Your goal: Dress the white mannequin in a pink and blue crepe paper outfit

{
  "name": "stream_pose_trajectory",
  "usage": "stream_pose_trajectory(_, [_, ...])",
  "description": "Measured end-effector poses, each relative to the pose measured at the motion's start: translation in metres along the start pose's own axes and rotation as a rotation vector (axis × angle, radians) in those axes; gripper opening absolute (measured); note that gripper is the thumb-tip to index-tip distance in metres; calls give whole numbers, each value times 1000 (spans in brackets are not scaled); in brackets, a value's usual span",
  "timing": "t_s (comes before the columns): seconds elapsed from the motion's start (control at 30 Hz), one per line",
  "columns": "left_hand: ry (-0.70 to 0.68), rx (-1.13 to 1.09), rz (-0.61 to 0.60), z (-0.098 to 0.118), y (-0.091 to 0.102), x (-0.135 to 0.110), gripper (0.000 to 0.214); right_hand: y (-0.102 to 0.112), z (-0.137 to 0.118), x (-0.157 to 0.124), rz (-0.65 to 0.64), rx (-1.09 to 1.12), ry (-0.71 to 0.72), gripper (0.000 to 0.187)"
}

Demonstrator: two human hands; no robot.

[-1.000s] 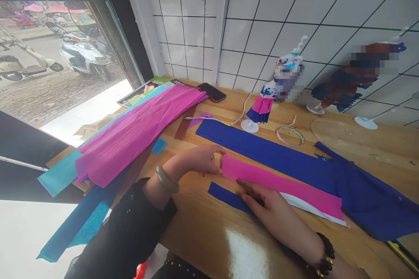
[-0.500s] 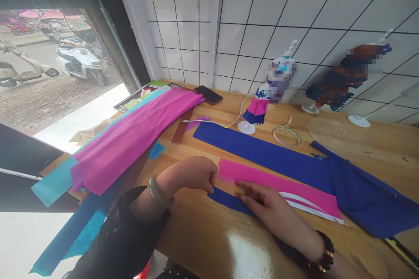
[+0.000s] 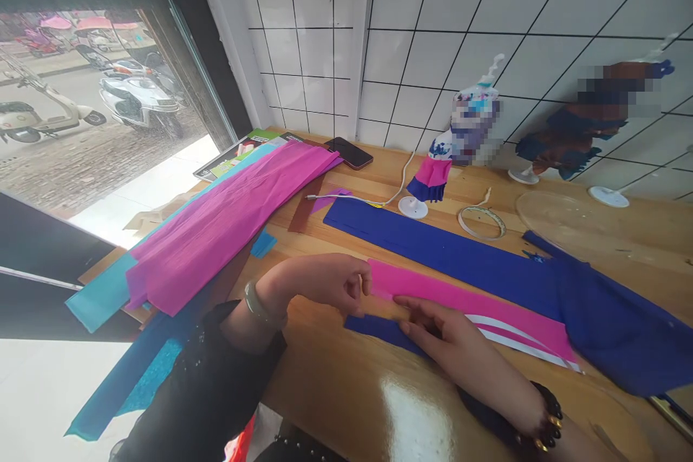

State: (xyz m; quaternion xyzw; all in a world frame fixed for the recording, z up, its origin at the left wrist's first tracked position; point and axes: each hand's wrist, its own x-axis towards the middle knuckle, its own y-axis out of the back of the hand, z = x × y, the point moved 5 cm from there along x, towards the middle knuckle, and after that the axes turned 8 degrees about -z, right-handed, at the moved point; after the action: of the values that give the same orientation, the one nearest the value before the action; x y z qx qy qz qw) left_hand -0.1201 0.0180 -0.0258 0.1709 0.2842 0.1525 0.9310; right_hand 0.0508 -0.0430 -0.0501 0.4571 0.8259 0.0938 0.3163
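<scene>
A pink strip (image 3: 433, 285) of thin paper or cloth, with white along its lower edge, lies lengthwise on the wooden table. At its left end is my left hand (image 3: 338, 281), fingers curled in toward the thumb; whether anything is pinched there I cannot make out. My right hand (image 3: 455, 339) rests at the strip's near edge, thumb and fingers apart, fingertips touching the edge. Under and in front of it, a narrow dark blue strip (image 3: 373, 330) is partly covered by that hand. Behind the pink strip stretches a wider dark blue piece (image 3: 411, 238).
Pink sheets (image 3: 227, 224) lie over teal ones (image 3: 102, 292) on the left. A phone (image 3: 351, 152), a white cable (image 3: 351, 196), a tape roll (image 3: 481, 222) and small figures on stands (image 3: 413, 208) sit toward the tiled wall. Bunched dark blue material (image 3: 622, 325) lies right.
My left hand has lifted slightly off the tip of the narrow blue strip, its fingers now more curled. My right hand stays at the pink strip's edge. The view has shifted a little.
</scene>
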Motion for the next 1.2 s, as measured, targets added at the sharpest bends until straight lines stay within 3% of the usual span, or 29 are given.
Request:
stream_pose_trajectory(0.23, [23,114,1,3,-3,8,31,0,4,0,-8,23,24,56])
stream_pose_trajectory(0.43, [-16,119,41,1,1,5,15,0,-1,-2,0,-2,11,53])
stream_pose_trajectory(0.67, [-53,163,87,4,4,3,14,1,-4,-1,3,3,13,53])
stream_pose_trajectory(0.97, [26,174,39,8,-1,8,39,2,-6,-2,14,16,6,52])
stream_pose_trajectory(1.07, [54,263,91,9,-1,9,39,2,-6,-2,9,42,10,50])
stream_pose_trajectory(1.2, [-25,320,137,19,-9,16,33,1,-6,-1,-33,129,36,49])
